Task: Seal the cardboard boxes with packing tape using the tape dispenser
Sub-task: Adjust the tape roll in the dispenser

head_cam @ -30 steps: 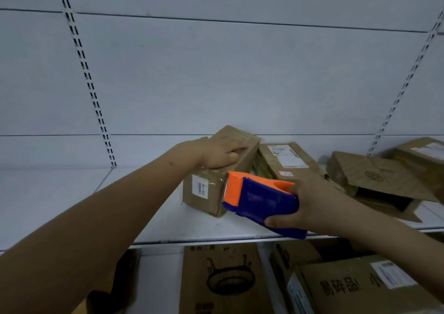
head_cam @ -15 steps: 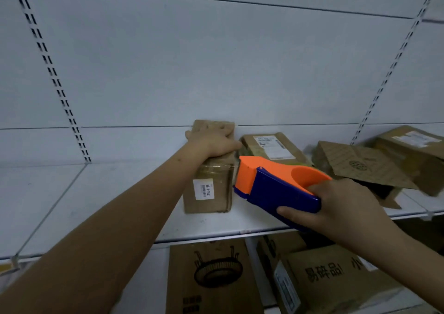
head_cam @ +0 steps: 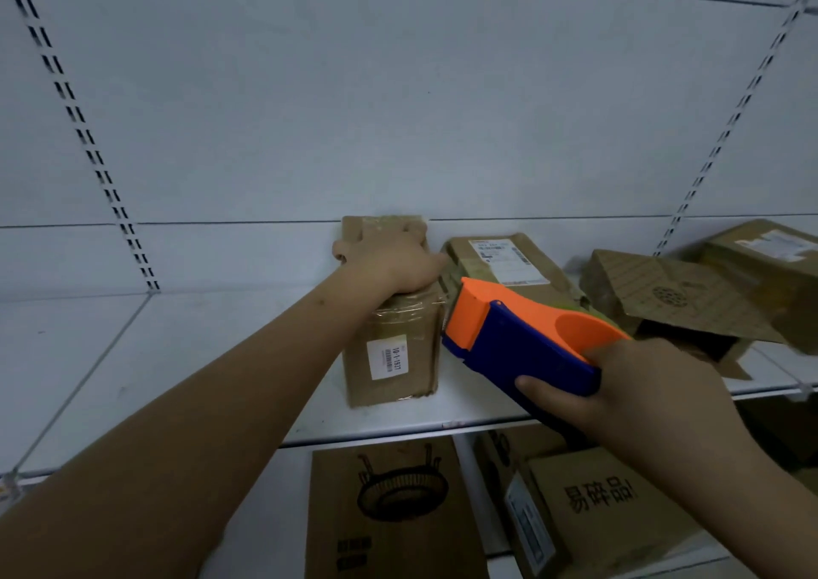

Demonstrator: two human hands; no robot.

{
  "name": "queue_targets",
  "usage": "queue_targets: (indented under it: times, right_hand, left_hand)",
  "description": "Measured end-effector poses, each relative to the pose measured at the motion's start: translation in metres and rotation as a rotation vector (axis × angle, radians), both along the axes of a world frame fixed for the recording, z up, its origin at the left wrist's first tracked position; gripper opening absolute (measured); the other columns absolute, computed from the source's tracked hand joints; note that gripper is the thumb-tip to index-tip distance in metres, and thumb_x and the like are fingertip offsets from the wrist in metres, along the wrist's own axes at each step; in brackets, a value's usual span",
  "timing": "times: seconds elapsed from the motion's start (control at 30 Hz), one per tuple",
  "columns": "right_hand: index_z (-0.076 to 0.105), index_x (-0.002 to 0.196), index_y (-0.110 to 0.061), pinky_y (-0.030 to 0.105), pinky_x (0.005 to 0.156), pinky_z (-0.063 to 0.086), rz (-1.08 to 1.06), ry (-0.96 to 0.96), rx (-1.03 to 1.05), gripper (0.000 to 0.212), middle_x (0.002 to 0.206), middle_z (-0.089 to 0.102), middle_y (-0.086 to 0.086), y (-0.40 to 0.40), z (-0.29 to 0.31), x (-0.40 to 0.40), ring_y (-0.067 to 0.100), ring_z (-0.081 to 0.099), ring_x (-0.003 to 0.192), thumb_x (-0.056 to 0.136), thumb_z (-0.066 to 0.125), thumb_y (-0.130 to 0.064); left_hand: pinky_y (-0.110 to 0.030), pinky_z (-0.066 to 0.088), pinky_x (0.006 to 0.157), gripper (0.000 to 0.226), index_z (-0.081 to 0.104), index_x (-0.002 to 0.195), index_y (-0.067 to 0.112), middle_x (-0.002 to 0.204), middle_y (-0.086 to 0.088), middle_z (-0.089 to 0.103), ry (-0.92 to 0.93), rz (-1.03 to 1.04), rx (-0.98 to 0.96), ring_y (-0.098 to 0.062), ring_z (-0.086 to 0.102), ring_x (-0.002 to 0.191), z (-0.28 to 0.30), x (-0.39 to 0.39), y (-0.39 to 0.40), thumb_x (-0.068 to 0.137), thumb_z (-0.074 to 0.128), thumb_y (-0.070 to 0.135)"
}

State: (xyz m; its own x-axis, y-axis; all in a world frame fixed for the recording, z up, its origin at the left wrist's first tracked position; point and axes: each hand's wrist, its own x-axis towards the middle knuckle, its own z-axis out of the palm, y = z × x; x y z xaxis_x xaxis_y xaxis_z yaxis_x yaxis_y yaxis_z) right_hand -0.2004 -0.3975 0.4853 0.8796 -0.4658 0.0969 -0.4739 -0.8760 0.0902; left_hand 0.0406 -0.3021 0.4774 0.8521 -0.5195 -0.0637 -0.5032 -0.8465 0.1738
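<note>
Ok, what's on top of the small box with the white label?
The left hand rests on the small box, with clear tape visible near its front edge. The hand hides the top's middle.

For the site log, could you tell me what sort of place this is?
Probably a stockroom or parcel storage room: white metal shelves on slotted wall rails, stacked with labelled cardboard boxes.
</note>
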Motion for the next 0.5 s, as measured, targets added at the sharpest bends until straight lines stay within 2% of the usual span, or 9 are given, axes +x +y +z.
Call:
queue_targets:
  times: [0.07,0.1,0.2,0.3,0.33,0.4,0.43,0.5]
  right_hand:
    - [0.051,0.077,-0.029,0.019,0.051,0.044,0.005,0.011,-0.017,0.062,0.061,0.054,-0.009,-0.002,0.004,0.008,0.002,0.053,0.058,0.076,0.03,-0.086]
    - [0.046,0.076,-0.029,0.02,0.052,0.044,0.011,0.013,-0.028,0.06,0.062,0.053,-0.008,-0.004,0.005,0.011,0.003,0.052,0.057,0.076,0.029,-0.086]
    - [0.033,0.072,-0.027,0.021,0.046,0.034,0.048,0.033,-0.079,0.059,0.061,0.048,-0.007,0.003,0.008,0.018,0.002,0.043,0.053,0.078,0.029,-0.086]
    - [0.039,0.068,-0.027,0.021,0.046,0.034,0.037,0.04,-0.075,0.062,0.058,0.048,-0.007,0.016,0.002,0.021,0.004,0.044,0.051,0.076,0.025,-0.087]
    - [0.042,0.067,-0.027,0.022,0.047,0.037,0.026,0.017,-0.06,0.064,0.058,0.048,-0.007,0.02,-0.001,0.022,0.006,0.046,0.051,0.075,0.022,-0.088]
    - [0.043,0.066,-0.027,0.023,0.049,0.04,0.002,-0.018,-0.061,0.068,0.056,0.049,-0.006,0.024,-0.007,0.027,0.008,0.048,0.051,0.073,0.017,-0.088]
    - [0.043,0.066,-0.026,0.023,0.049,0.04,-0.01,-0.028,-0.069,0.066,0.056,0.048,-0.006,0.024,-0.008,0.03,0.008,0.049,0.051,0.074,0.018,-0.088]
    - [0.043,0.067,-0.026,0.025,0.053,0.044,-0.001,-0.031,-0.088,0.062,0.056,0.049,-0.004,0.026,-0.01,0.034,0.011,0.05,0.052,0.079,0.024,-0.084]
  left_hand:
    - [-0.062,0.025,0.107,0.069,0.02,0.155,0.038,0.158,-0.007,0.031,-0.016,0.02,-0.004,-0.035,0.022,0.145,0.001,-0.002,0.004,0.093,0.03,0.064]
    - [-0.061,0.027,0.107,0.066,0.025,0.154,0.037,0.156,-0.007,0.034,-0.025,0.03,-0.004,-0.035,0.027,0.142,0.002,-0.003,0.007,0.093,0.032,0.062]
    - [-0.057,0.033,0.104,0.056,0.039,0.143,0.031,0.146,-0.004,0.045,-0.049,0.077,0.005,-0.033,0.041,0.13,0.003,-0.001,0.017,0.093,0.036,0.055]
    - [-0.058,0.035,0.105,0.057,0.045,0.137,0.022,0.138,-0.008,0.05,-0.079,0.182,-0.017,-0.033,0.046,0.125,-0.001,0.001,0.037,0.094,0.035,0.057]
    - [-0.059,0.032,0.108,0.061,0.039,0.145,0.021,0.146,-0.01,0.045,-0.072,0.206,-0.016,-0.035,0.042,0.131,-0.003,0.002,0.044,0.096,0.03,0.057]
    - [-0.06,0.017,0.115,0.067,0.015,0.158,0.016,0.163,-0.012,0.019,-0.052,0.183,0.027,-0.036,0.02,0.148,-0.008,0.001,0.055,0.102,0.016,0.052]
    - [-0.06,0.008,0.119,0.068,0.004,0.159,0.013,0.166,-0.012,0.006,-0.037,0.155,0.045,-0.035,0.009,0.152,-0.01,0.0,0.058,0.103,0.011,0.05]
    - [-0.06,-0.002,0.12,0.068,-0.006,0.158,0.009,0.166,-0.013,-0.006,-0.032,0.107,0.091,-0.03,-0.003,0.153,-0.012,-0.001,0.061,0.104,0.005,0.048]
